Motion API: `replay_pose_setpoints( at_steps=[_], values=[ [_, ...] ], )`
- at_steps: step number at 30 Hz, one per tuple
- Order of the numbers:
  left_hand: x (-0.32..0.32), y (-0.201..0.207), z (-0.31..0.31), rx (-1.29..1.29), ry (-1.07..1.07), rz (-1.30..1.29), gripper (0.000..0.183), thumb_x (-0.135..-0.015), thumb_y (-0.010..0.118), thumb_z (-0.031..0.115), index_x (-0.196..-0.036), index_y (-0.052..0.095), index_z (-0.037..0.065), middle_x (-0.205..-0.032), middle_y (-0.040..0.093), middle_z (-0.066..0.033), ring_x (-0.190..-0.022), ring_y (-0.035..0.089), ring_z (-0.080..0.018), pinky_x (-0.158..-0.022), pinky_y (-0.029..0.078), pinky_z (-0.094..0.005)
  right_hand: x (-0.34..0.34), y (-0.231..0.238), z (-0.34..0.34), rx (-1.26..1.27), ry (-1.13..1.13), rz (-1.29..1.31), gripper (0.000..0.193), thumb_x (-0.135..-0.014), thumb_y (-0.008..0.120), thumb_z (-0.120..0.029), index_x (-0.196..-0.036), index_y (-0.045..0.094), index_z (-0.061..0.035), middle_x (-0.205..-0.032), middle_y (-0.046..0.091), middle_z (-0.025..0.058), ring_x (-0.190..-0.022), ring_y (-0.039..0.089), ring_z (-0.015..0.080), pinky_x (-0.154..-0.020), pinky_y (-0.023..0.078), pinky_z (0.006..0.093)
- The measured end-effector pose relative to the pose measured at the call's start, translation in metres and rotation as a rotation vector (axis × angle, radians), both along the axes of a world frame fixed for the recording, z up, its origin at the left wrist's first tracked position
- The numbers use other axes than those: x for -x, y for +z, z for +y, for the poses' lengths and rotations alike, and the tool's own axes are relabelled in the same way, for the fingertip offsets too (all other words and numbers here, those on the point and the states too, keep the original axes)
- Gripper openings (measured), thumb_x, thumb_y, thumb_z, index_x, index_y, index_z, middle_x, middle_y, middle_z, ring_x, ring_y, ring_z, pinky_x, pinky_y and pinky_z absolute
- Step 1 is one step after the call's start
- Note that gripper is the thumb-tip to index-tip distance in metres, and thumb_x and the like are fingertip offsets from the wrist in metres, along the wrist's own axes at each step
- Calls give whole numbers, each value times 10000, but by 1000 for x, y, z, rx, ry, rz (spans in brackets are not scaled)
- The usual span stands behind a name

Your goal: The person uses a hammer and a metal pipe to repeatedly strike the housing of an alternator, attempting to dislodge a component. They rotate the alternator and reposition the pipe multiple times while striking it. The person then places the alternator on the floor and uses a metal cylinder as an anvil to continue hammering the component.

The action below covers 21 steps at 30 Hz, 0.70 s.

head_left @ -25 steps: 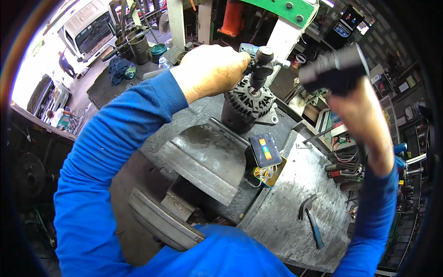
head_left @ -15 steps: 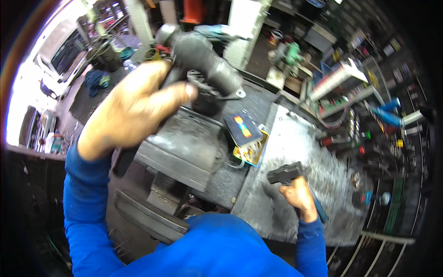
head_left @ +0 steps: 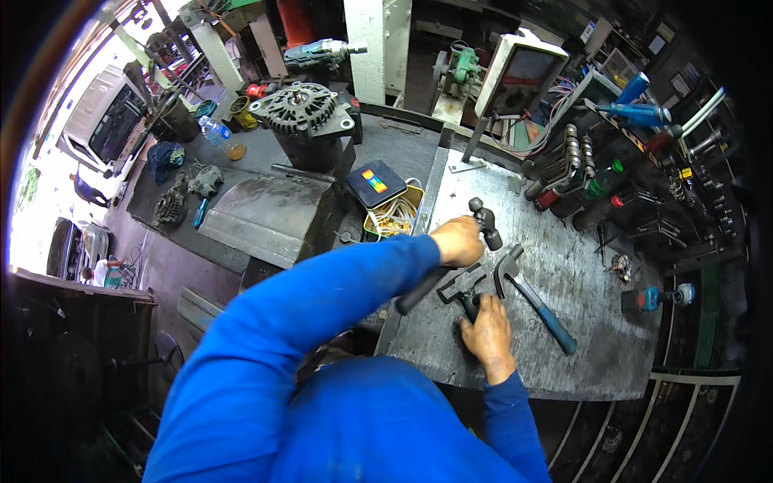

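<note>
My left hand (head_left: 459, 241) is wrapped round the handle of a ball-peen hammer (head_left: 488, 227), its dark grip slanting toward the bench's near left. My right hand (head_left: 489, 334) closes on the short, dark handle of a T-headed, hammer-like tool (head_left: 462, 283); its exact kind is unclear. This tool is just below my left hand, over the metal bench top (head_left: 600, 338). To the right, a claw hammer (head_left: 535, 306) with a blue-green grip lies on the metal. An alternator (head_left: 299, 109) stands on a dark support at the back left.
A large vise-like metal block (head_left: 262, 217) is at the left, near a plastic bottle (head_left: 219, 137). An open box of cables (head_left: 394, 216) borders the metal top. Racked tools (head_left: 636, 113) line the right side; a cordless tool (head_left: 656, 299) lies at the right edge.
My left hand has brought the ball-peen hammer from high at the left down over the bench. The claw hammer, earlier at my right hand, now lies apart; that hand grips the T-headed tool.
</note>
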<state>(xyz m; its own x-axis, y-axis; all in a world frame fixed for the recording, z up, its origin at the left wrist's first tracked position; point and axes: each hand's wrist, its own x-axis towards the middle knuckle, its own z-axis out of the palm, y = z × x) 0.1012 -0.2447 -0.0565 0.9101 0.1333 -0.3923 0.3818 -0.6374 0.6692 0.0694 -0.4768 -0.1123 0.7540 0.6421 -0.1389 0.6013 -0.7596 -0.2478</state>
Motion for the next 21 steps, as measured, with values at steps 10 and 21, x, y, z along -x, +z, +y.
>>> replay_pose_setpoints(
  at_steps=[10,21],
  values=[
    [-13,-24,-19,-465,-74,-105,392,-913,633,191,-1218,723,-38,-1236,708,-291,-1149,711,-397,-986,571,-448,1,-21,-18,-275,-35,153,497,-862,758,-115,-1292,569,48,-1257,621,272,-1200,585,466,-1043,476,500],
    [151,199,243,-529,253,-1020,365,-981,720,282,-1206,723,-4,-1108,772,-156,-1004,737,-224,-924,568,-346,-60,37,124,-567,238,-7,343,-917,759,-185,-1143,669,57,-1095,716,259,-1020,705,407,-908,557,443]
  ],
)
